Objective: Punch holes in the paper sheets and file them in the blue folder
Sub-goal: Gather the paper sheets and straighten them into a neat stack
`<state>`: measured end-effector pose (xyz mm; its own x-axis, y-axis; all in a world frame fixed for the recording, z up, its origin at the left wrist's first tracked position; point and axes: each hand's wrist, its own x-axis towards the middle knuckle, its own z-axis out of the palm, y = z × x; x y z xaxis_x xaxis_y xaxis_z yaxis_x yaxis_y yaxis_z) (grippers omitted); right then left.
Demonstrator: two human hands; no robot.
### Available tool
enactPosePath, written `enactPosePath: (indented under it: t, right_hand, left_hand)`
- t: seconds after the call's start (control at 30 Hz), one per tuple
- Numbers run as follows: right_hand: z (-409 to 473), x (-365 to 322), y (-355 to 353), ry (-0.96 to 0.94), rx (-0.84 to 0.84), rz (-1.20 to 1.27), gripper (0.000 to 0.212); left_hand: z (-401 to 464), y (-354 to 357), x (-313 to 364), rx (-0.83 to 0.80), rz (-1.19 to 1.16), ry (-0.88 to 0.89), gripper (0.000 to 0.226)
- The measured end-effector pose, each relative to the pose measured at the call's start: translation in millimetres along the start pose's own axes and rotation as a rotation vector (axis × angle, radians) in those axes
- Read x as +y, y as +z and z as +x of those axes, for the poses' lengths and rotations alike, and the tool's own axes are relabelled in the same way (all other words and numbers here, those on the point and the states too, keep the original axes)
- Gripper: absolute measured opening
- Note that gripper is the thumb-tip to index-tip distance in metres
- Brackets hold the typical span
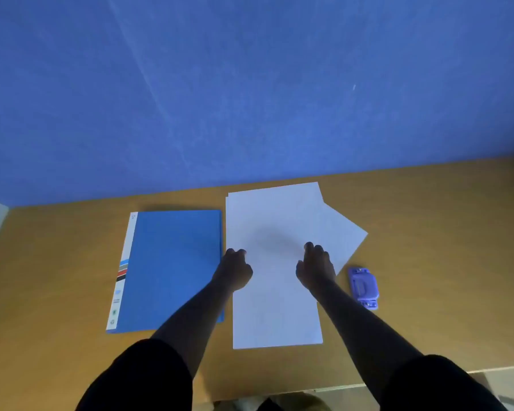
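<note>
A stack of white paper sheets (275,221) lies in the middle of the wooden table (57,262), with one sheet skewed out to the right. The closed blue folder (175,262) with a white spine lies flat just left of the sheets. A small blue-violet hole punch (363,287) sits to the right of the paper. My left hand (234,269) hovers with fingers curled over the left edge of the stack and holds nothing. Over the right half of the stack, my right hand (316,266) has its fingers bent down and loosely apart. Whether either hand touches the paper is unclear.
A blue wall (250,84) rises directly behind the table's far edge. The table's near edge (487,369) runs at the lower right, with floor beyond it. My dark sleeves fill the bottom of the view.
</note>
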<state>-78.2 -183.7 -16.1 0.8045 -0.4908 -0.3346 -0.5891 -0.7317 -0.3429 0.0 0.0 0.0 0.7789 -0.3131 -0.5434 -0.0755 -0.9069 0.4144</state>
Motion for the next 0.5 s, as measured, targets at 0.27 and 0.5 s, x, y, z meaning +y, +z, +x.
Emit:
enactPosePath:
  t: [0.27, 0.5]
  right_hand:
    - [-1, -5, 9, 0.247, -0.013, 0.287, 0.038]
    - [10, 1, -4, 0.245, -0.101, 0.458, 0.03]
  left_hand:
    - [-4, 7, 1, -0.004, -0.229, -0.114, 0.06]
    - [-6, 1, 0, 0.048, -0.379, -0.134, 0.049]
